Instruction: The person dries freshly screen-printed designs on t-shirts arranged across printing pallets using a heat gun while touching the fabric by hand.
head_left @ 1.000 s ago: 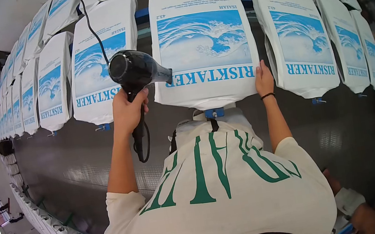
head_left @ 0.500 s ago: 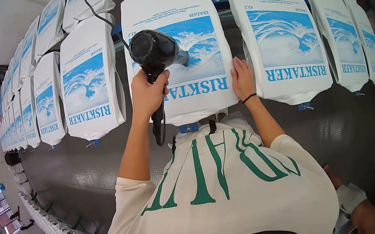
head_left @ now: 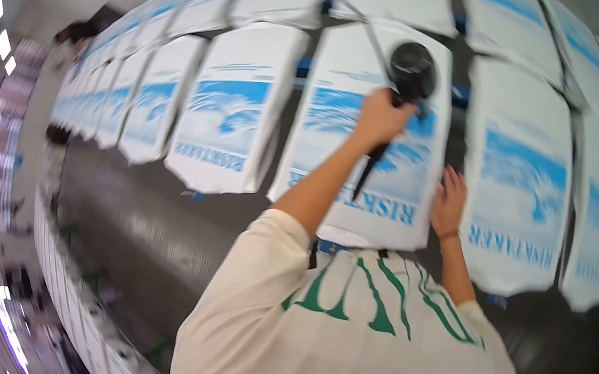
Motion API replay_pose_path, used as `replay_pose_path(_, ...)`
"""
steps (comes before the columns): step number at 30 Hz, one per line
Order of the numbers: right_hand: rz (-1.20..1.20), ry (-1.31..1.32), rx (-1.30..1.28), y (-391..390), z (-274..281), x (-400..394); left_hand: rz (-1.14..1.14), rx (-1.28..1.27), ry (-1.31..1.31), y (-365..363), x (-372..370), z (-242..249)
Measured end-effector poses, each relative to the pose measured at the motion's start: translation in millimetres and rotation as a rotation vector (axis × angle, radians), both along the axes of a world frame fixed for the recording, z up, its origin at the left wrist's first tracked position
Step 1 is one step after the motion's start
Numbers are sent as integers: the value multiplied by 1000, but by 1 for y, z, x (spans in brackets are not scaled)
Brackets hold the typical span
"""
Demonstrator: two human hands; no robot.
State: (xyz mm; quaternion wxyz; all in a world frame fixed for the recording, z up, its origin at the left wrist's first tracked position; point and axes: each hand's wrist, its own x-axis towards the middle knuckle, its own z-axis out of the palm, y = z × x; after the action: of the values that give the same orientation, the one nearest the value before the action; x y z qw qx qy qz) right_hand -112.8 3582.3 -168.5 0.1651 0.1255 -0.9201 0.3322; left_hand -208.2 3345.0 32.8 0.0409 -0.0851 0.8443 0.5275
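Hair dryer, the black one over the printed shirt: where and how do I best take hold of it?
I'd grip the handle of the hair dryer close under its bulky round body, coming from the wearer's left, as the left hand does. The handle is slim and slants toward the wearer, so fingers should wrap it easily.

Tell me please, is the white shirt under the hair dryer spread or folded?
Spread: the white shirt lies flat, its blue wave print showing around the left hand and hair dryer.
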Motion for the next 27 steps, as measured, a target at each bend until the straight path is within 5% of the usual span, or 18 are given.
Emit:
replay_pose_path(2,12,-24,-1,2,-3,-6,68,200,-55,-12,3,7)
replay_pose_path(5,13,-55,7,-1,-8,-15,117,-17,97,-47,13,5)
replay_pose_path(10,-6,-124,63,-8,-20,-41,260,110,-30,-121,39,24)
replay_pose_path(13,-34,-171,61,-14,-27,-58,300,-109,-26,-161,45,27)
replay_pose_path(17,-70,-192,-36,-21,-29,-70,314,-77,-14,-216,38,4)
replay_pose_path(22,-81,-263,3,-28,-24,-67,267,182,0,-236,22,17)
replay_pose_path(27,-94,-246,21,-34,-23,-54,255,102,-29,-217,0,15)
